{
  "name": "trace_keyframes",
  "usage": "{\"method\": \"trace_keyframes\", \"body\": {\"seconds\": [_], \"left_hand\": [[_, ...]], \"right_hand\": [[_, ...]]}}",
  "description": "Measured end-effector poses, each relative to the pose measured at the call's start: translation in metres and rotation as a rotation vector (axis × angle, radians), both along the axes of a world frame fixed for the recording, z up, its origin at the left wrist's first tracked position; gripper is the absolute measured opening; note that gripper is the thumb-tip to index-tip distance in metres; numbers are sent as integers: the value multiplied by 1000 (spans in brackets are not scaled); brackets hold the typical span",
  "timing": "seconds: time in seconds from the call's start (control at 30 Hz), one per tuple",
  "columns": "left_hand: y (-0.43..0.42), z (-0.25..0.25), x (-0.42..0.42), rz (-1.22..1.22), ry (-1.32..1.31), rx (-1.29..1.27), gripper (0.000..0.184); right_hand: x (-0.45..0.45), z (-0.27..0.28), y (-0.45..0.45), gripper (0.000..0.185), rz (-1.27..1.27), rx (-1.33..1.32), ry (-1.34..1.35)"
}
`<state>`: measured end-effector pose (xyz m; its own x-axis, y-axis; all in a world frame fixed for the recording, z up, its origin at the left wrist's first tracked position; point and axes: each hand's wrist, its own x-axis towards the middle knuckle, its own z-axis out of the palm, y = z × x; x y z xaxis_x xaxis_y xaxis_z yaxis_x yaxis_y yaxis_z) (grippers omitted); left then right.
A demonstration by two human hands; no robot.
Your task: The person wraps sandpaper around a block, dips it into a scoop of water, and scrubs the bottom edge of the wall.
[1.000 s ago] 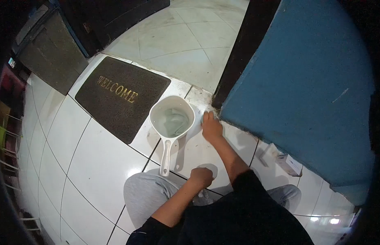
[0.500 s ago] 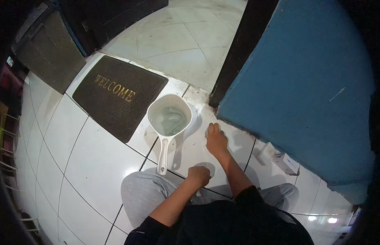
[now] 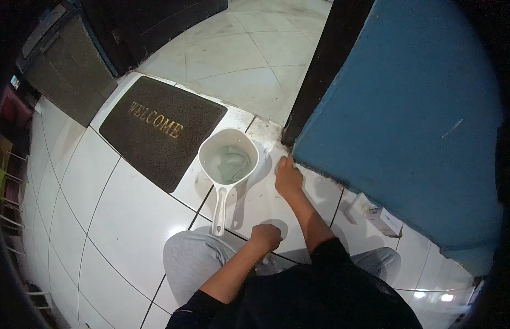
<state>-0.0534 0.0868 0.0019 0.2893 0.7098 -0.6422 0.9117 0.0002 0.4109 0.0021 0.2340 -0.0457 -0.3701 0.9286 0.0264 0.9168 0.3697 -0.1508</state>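
Observation:
A white dipper [image 3: 221, 189] with a long handle stands on the white tiled floor [image 3: 140, 211], holding water and something pale greenish. To the right of the dipper, my right hand [image 3: 288, 176] is low over the floor near the foot of the blue wall, its fingers pressed together; whatever they hold, if anything, is hidden. My left hand [image 3: 266, 237] is closed in a fist near the handle's end, between my knees. What is inside that fist cannot be seen.
A dark doormat [image 3: 164, 129] with "WELCOME" lies left of the dipper. The blue wall [image 3: 408, 120] and dark door frame [image 3: 326, 71] rise at the right. A small white box [image 3: 384, 221] rests against the wall's foot. A brown panel [image 3: 71, 71] stands upper left.
My right hand first drew back from the wall's corner toward me, then moved forward again a little. My left hand has stayed closed in nearly the same place. The dipper has not moved.

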Motion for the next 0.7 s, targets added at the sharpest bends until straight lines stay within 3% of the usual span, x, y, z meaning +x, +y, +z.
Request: {"method": "trace_keyframes", "body": {"seconds": [0.17, 0.37, 0.53, 0.7], "left_hand": [[1, 8, 3, -11, -12, -18, 36], [3, 10, 1, 19, -23, -5, 35], [2, 5, -2, 20, -6, 28, 34], [-1, 0, 2, 5, 0, 30, 34]], "right_hand": [[19, 7, -33, 49, 22, -31, -39], [-34, -11, 51, 45, 53, 87, -1], [-49, -1, 67, 40, 49, -43, 49], [7, 12, -25, 46, 111, -11, 30]]}}
